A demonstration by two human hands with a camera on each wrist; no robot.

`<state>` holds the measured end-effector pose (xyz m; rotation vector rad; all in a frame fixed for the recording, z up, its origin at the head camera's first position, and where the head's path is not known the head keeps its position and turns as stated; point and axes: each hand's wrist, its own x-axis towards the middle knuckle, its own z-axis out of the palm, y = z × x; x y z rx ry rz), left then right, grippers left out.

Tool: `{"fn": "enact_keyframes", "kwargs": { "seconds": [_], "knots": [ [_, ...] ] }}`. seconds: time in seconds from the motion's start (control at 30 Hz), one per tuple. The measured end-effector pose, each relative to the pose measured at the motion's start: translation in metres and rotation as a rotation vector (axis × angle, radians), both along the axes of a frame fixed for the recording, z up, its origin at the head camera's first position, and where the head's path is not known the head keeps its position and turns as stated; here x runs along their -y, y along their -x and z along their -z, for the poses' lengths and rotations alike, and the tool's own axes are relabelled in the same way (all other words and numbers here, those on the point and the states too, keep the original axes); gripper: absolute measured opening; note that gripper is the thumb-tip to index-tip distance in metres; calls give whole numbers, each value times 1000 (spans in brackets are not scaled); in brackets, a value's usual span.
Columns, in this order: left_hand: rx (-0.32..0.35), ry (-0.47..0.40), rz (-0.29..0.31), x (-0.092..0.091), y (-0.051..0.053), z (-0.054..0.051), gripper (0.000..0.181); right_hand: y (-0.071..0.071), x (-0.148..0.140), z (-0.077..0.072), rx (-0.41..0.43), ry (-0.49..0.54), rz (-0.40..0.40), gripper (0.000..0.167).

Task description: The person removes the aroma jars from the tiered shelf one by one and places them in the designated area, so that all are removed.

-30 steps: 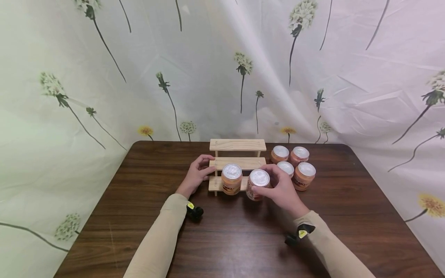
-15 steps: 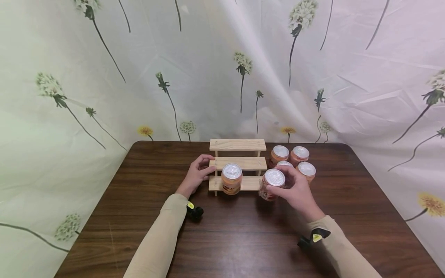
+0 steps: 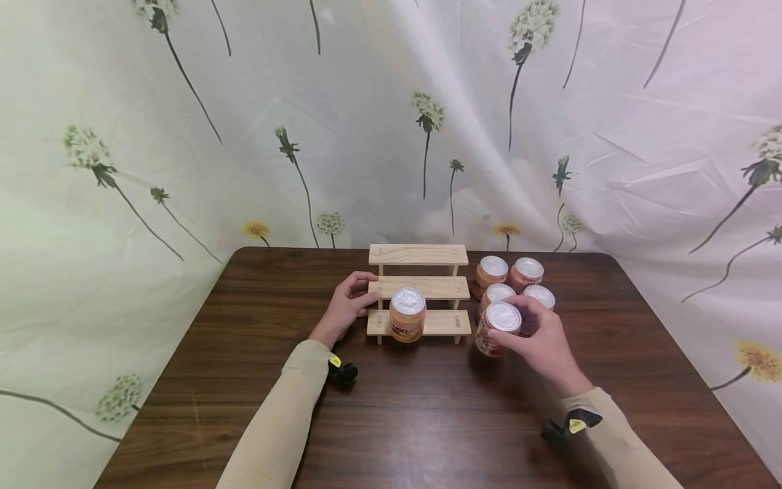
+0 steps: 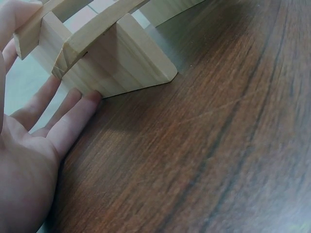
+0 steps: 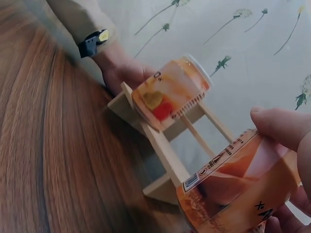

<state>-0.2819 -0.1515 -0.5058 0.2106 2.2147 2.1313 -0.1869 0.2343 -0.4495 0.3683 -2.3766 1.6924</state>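
Observation:
A three-step wooden rack (image 3: 418, 255) stands at the middle of the table's far side. My left hand (image 3: 345, 311) holds its left end at the middle step, and in the left wrist view several fingertips (image 4: 92, 97) touch the wooden side. One orange-labelled jar (image 3: 407, 322) with a silvery lid stands upright on the lowest step, left of its middle. To the right of the rack, my right hand (image 3: 540, 343) grips a second such jar (image 3: 491, 338) between thumb and fingers. It is nearly upright, and in the right wrist view its fruit-picture label (image 5: 243, 189) faces the camera.
Several matching jars stand close together right of the rack, among them a rear-left jar (image 3: 491, 280) and a rear-right jar (image 3: 527, 272). The held jar and right hand partly cover the nearer ones. A flower-print cloth (image 3: 366, 136) hangs behind the dark wooden table (image 3: 403, 421).
My right hand has moved right with its jar, from in front of the lowest step to beside the rack, near the other jars. The left hand and the jar on the rack have stayed put.

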Motion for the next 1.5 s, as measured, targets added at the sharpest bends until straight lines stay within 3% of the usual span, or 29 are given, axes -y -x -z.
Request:
{"fn": "enact_keyframes", "kwargs": {
  "seconds": [0.23,0.93,1.5],
  "knots": [
    [-5,0,2,0,1,0,37,0,-9,4,15,-84,32,59],
    [9,-8,6,0,0,-2,39,-4,-20,22,73,-145,10,57],
    [0,-20,9,0,1,-1,38,-5,-27,22,83,-219,23,61]
  ]
}}
